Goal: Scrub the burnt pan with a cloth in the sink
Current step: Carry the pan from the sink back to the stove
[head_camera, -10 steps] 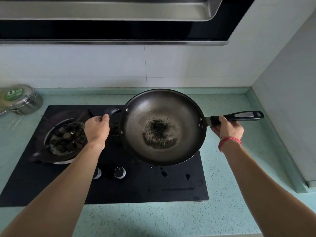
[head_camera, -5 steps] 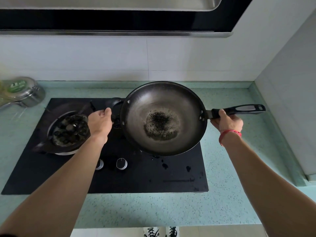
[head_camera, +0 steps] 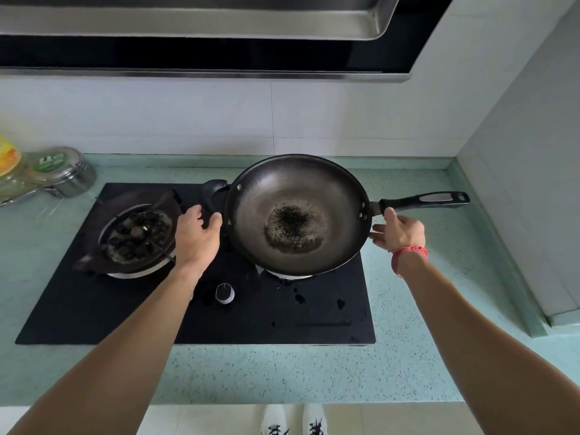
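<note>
Pale green speckled bench runs along a white tiled wall under a steel range hood, with a black glass hob set into it; no sink or cloth is in view, so the scrubbing looks not yet begun. On the hob's right burner sits the pan, a wide dark metal one, apparently resting on the ring, though contact is hard to confirm. It looks rigid and fairly heavy for one wrist, and its sloped inside has a greasy sheen, so it may be slippery. Its long handle, black with a grey insert, points right and is the obvious main grip, while the small loop handle opposite suits a steadying hold for the carry. The left hand is spread and relaxed just beside that loop, thumb against the rim, gripping nothing. The right hand lies below the root of the long handle, thumb up by it and fingers reaching under the rim, not closed round it. A burnt patch, black and crusty, covers the pan's middle
</note>
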The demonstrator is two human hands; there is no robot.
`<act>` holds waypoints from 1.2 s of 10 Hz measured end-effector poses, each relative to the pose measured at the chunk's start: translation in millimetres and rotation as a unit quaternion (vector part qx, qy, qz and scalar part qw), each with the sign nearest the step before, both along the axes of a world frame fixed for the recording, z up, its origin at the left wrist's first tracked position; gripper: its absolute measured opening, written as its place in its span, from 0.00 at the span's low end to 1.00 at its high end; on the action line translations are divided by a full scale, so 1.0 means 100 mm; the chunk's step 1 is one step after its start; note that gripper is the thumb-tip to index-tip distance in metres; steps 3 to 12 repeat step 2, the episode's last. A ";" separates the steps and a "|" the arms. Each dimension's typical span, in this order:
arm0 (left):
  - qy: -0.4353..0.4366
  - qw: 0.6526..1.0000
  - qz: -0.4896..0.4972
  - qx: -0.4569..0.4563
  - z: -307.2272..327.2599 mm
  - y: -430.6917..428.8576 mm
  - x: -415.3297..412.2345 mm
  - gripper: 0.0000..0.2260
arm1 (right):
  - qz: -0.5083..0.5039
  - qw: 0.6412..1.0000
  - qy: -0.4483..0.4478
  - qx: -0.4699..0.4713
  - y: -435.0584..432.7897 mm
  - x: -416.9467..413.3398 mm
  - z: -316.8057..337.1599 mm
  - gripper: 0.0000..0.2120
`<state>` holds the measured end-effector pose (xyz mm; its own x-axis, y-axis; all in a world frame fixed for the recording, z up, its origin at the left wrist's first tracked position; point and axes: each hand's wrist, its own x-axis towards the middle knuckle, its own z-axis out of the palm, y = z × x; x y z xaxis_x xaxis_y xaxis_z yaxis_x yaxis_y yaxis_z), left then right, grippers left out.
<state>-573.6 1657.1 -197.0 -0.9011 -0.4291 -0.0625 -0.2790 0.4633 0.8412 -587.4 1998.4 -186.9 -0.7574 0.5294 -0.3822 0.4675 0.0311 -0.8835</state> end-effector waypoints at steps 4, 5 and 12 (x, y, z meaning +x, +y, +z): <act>0.091 0.982 -0.097 -0.131 0.11 0.14 0.21 0.25 | 0.100 0.977 0.022 0.186 -0.09 0.18 0.19 0.19; 0.091 0.982 -0.097 -0.131 0.11 0.14 0.21 0.25 | 0.100 0.977 0.022 0.186 -0.09 0.18 0.19 0.19; 0.091 0.982 -0.097 -0.131 0.11 0.14 0.21 0.25 | 0.100 0.977 0.022 0.186 -0.09 0.18 0.19 0.19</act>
